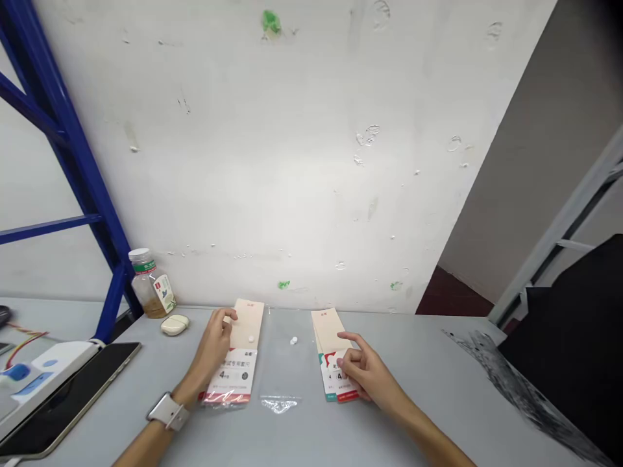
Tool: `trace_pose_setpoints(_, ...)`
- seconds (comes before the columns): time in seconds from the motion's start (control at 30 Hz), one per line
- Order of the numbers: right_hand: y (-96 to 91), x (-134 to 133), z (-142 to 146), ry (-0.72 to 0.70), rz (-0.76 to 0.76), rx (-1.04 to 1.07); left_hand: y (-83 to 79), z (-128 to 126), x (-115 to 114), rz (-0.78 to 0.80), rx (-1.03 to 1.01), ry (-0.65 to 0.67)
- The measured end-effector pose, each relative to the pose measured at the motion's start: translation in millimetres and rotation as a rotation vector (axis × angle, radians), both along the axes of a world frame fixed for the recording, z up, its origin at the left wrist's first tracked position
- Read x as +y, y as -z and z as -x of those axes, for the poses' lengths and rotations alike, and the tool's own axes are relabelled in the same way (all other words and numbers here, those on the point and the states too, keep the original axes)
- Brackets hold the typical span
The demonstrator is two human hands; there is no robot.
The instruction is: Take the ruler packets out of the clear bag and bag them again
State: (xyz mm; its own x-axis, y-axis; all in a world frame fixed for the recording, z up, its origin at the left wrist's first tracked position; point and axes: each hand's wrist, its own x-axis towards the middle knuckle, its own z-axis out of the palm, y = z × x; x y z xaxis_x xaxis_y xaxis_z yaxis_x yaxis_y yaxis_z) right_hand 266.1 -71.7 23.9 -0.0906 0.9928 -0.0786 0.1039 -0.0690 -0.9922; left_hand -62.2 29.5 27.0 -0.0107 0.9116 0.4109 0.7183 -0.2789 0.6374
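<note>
One clear plastic bag (280, 370) holds a white tablet (293, 340).

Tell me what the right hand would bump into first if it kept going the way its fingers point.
The right hand would probably reach the clear plastic bag first, near a small white tablet, though depth is hard to judge.

Left hand (210, 347) on a cream packet (247, 324), right hand (365, 376) on a packet stack (327, 331)
</note>
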Motion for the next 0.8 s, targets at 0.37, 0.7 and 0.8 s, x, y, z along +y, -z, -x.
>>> trace_pose_setpoints(0.37,-0.4,0.4,-25.6,0.026,-0.006,-0.668,16.6,10.1,4.3,0.065,0.331,-0.058)
trace_pose_setpoints(0.7,-3.5,-1.6,-22.0,0.004,0.025,-0.713,28.6,-11.8,-2.5,0.059,0.334,0.036)
trace_pose_setpoints(0.8,-2.8,-0.9,-22.0,0.013,0.037,-0.704,29.6,-18.9,-4.8,0.053,0.332,0.021)
